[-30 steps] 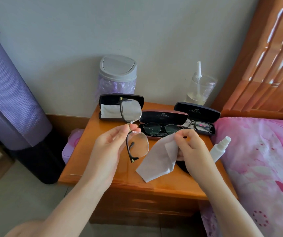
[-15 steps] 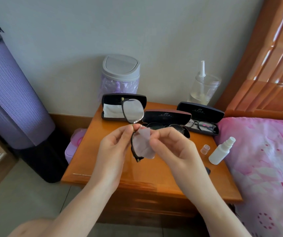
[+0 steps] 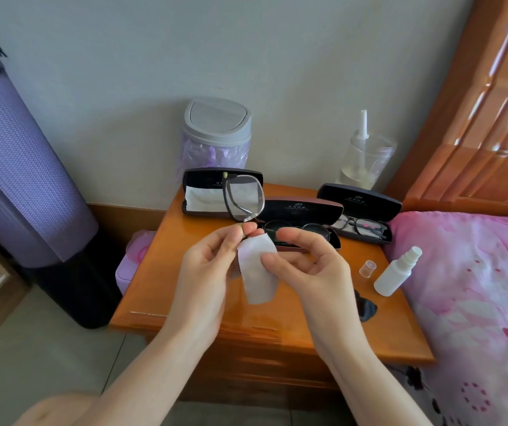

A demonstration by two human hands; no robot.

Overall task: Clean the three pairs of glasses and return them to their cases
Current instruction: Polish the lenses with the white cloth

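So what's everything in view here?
nightstand: one, orange wood, centre
left case: one, black, open, nightstand rear, white cloth inside
middle case: one, black, open, round glasses inside
right case: one, black, open, dark glasses inside
held glasses: one, dark-framed, above the nightstand
wiping cloth: one, pale, over its lower lens
spray bottle: one, white, nightstand's right edge
cap: one, clear, beside spray bottle
bin: one, grey, behind left case
jar: one, clear, behind right case
bedding: one, pink, right
rolled mat: one, purple, far left
left hand: pinches held glasses
right hand: holds wiping cloth
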